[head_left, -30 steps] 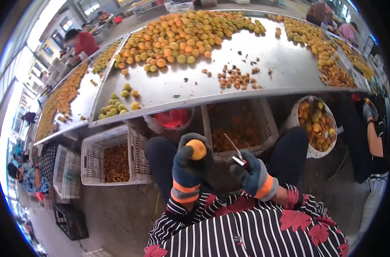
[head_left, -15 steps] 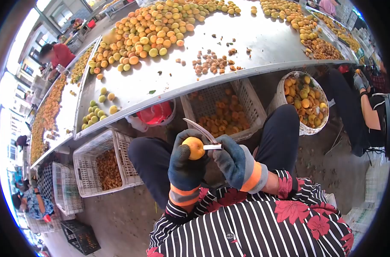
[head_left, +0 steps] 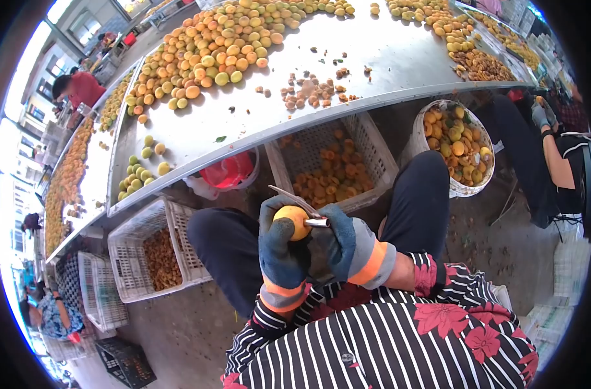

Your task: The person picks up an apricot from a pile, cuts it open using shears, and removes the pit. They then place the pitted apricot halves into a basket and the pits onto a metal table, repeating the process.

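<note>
My left hand (head_left: 281,256), in a dark grey-blue work glove with an orange cuff band, is closed around an orange-yellow apricot (head_left: 291,222). A small curved knife (head_left: 296,200) with a short, pale, shiny handle is gripped in my right hand (head_left: 351,245), which wears a matching glove. The blade slants up to the left, passing along the upper right side of the apricot. Both hands are close together above my lap, between my knees. Just beyond them, a pale plastic crate (head_left: 381,146) holds halved apricots under the table edge.
A metal table (head_left: 256,113) carries a large pile of apricots (head_left: 211,48) and a cluster of pits (head_left: 308,93). A white bucket (head_left: 417,146) of apricots stands right of my knee. Left is a crate (head_left: 130,272) with brown pieces. A co-worker's gloved hand (head_left: 542,115) shows far right.
The knife has come down closer against the apricot, its blade lying flatter across the fruit's upper right side. The view has shifted slightly. Both hands keep their hold.
</note>
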{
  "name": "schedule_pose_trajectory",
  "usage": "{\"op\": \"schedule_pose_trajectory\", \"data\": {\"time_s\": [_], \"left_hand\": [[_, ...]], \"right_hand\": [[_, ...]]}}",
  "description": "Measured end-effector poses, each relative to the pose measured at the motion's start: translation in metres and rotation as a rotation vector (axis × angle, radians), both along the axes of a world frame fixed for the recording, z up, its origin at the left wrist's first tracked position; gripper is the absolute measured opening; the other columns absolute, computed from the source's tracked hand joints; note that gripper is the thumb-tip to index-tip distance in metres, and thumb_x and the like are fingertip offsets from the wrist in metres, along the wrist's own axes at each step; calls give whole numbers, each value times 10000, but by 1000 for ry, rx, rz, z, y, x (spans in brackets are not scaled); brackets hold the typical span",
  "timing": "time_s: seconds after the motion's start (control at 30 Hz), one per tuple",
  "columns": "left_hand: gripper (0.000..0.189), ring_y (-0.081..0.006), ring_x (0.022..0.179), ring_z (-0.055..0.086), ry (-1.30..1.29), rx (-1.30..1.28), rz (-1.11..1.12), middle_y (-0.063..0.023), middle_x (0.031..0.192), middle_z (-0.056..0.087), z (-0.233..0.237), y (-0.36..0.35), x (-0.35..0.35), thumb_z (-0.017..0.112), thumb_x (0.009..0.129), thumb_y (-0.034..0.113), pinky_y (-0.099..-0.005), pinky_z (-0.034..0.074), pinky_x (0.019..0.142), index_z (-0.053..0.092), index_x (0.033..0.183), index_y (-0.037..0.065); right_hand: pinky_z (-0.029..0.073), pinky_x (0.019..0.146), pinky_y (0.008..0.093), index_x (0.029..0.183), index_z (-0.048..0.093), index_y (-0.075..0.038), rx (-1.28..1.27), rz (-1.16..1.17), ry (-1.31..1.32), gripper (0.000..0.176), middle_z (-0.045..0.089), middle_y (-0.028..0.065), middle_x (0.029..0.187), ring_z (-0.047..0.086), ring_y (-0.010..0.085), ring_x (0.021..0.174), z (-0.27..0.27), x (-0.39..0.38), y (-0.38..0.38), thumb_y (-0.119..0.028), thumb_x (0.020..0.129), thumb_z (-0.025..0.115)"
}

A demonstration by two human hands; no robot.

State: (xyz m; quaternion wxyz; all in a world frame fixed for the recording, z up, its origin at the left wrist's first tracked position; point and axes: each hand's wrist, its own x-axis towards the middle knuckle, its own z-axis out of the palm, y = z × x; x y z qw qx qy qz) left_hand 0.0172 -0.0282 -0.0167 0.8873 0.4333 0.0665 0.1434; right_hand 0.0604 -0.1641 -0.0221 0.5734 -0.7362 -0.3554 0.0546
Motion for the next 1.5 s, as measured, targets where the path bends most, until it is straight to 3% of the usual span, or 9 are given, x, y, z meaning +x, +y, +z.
{"op": "schedule_pose_trajectory", "data": {"time_s": [0.33, 0.63, 0.7, 0.73, 0.8, 0.9, 1.03, 1.2, 1.5], "left_hand": [[445, -155, 870, 549, 31, 109, 32, -69, 951, 560, -9, -3, 4, 603, 852, 396, -290, 456, 823, 513, 1081, 25], [500, -139, 863, 531, -34, 608, 211, -56, 939, 541, -21, 5, 13, 548, 883, 494, -272, 431, 797, 526, 1036, 19], [525, -144, 835, 533, -97, 680, 185, -59, 915, 544, -21, 13, 14, 537, 881, 526, -270, 430, 776, 535, 1003, 15], [527, -152, 809, 528, -72, 649, 175, -63, 893, 541, -23, 15, 13, 531, 881, 531, -275, 430, 756, 537, 985, 15], [534, -168, 755, 519, -24, 587, 151, -72, 850, 536, -29, 16, 10, 520, 881, 541, -286, 432, 716, 542, 950, 13], [341, -202, 739, 544, -262, 321, -13, -105, 825, 574, -32, 18, 20, 565, 832, 309, -298, 440, 690, 564, 960, -7], [419, -231, 741, 546, -115, -300, -68, -113, 840, 579, -41, 20, 22, 598, 885, 421, -313, 446, 669, 573, 1008, 21], [452, -227, 841, 600, -9, -295, 71, -110, 931, 594, -29, 11, 18, 587, 907, 426, -350, 511, 775, 547, 1122, 31], [433, -198, 868, 582, -89, -129, 81, -86, 975, 578, -27, -1, 17, 468, 1002, 452, -341, 500, 791, 523, 1160, 52]], "right_hand": [[492, 559, 426, 1116, 506, -39, -10, -7, -137, 195, 643, 176, 788, 651, 400, 701, -11, 6, 5, -168, 973, 542], [515, 686, 322, 1111, 562, -25, 128, 167, 524, 237, 644, 108, 877, 658, 216, 781, -1, 11, 1, -224, 982, 574], [522, 688, 355, 1115, 545, -3, 110, 213, -6, 251, 630, 141, 913, 645, 291, 798, -12, 19, 0, -147, 925, 622], [525, 689, 372, 1117, 537, 8, 98, 231, -270, 273, 623, 157, 931, 638, 329, 806, -15, 21, 0, -109, 896, 646], [527, 687, 367, 1091, 545, 17, 100, 322, 143, 271, 615, 158, 933, 635, 329, 797, -4, 16, -5, -73, 864, 663], [528, 680, 366, 1062, 562, 8, 32, 394, -88, 249, 607, 154, 919, 628, 324, 786, -10, 13, -4, -58, 848, 671], [529, 634, 324, 1043, 606, -31, 39, 225, -112, 246, 633, 104, 860, 636, 248, 704, -14, 7, -1, -17, 804, 662], [501, 600, 328, 1100, 589, -11, -37, 20, 450, 195, 652, 111, 750, 640, 221, 649, 6, -5, -4, -115, 934, 590], [483, 559, 408, 1178, 531, -15, -79, -51, 267, 262, 640, 215, 723, 663, 403, 690, -2, -13, 1, -187, 980, 534]]}}
